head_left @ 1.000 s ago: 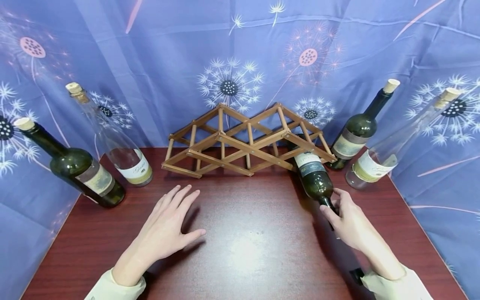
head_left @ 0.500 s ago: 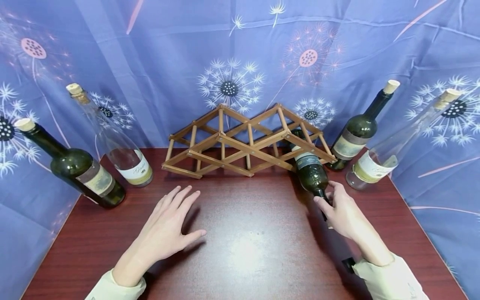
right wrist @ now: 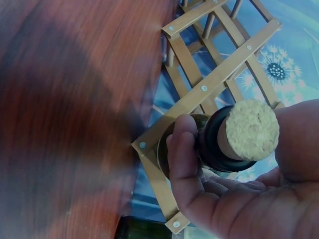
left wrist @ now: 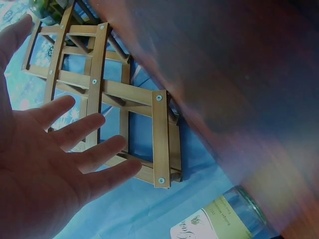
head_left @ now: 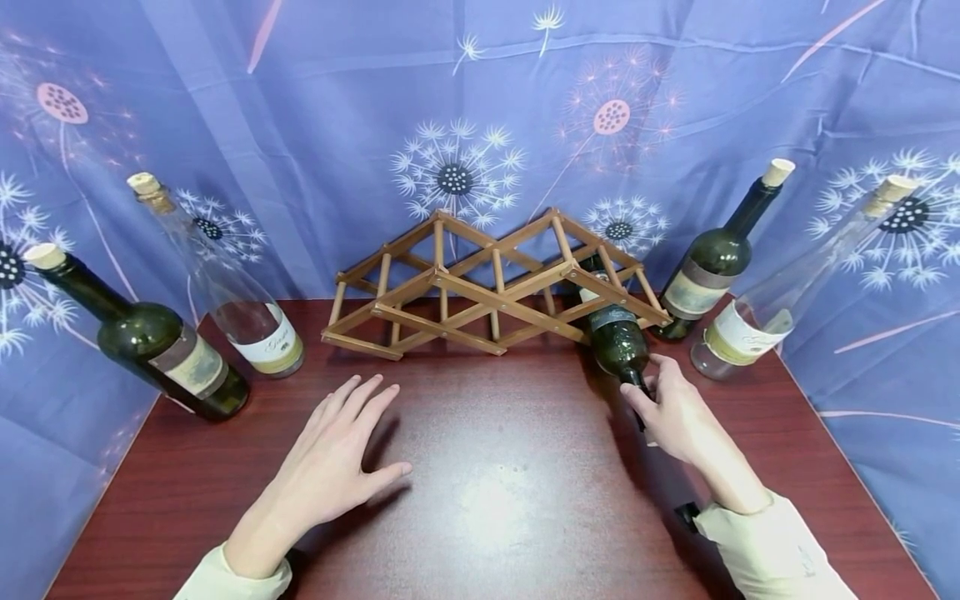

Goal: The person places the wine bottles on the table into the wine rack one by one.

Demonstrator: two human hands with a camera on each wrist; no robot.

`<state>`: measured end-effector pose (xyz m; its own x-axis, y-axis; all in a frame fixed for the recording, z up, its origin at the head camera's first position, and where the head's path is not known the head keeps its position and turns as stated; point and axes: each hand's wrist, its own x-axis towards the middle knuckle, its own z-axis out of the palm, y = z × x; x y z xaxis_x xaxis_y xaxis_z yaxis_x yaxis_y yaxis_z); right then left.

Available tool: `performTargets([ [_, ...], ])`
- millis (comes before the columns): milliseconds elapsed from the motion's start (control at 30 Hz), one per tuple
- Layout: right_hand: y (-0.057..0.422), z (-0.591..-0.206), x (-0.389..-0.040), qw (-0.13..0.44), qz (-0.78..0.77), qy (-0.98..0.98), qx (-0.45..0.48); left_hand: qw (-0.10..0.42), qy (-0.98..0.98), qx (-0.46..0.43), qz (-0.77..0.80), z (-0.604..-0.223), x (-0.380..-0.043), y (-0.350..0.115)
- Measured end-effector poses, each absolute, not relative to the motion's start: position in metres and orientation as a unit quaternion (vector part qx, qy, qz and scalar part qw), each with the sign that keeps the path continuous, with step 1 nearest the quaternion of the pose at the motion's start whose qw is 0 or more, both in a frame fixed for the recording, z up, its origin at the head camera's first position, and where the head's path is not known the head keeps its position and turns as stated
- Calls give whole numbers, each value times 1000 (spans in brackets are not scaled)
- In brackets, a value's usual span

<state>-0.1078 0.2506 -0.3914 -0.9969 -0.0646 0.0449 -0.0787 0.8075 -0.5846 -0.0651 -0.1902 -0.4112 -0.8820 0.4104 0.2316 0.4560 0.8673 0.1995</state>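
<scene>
Red-brown wood-grain table, glossy. Light-brown wooden lattice rack at its back; thin slats, riveted joints, looks light and likely to shift or flex if knocked. Dark green glass wine bottle lies base-first in the opening at the rack's right end, below an upper slat, neck toward the person; whether its underside touches the table, can't tell. Rigid, smooth, probably slippery, breakable; likely fairly heavy even if empty, weight toward the hidden base. Dark green upright bottle stands just beside that end, so a sideways swing could clink glass. Left hand: fingers straight and spread, holding nothing, apart from the rack. Right hand: fingers curled round the bottle's neck, a good spot for guiding; for lifting, the shoulder would balance better. Tan cork sits in the mouth; poor hold, might pull out.
</scene>
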Motion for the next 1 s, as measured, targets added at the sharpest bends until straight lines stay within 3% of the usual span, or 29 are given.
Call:
performTargets([
  [1000,245,-391,-125,10,276,-961,25,95,-962,-223,-124,-413,-66,-189],
])
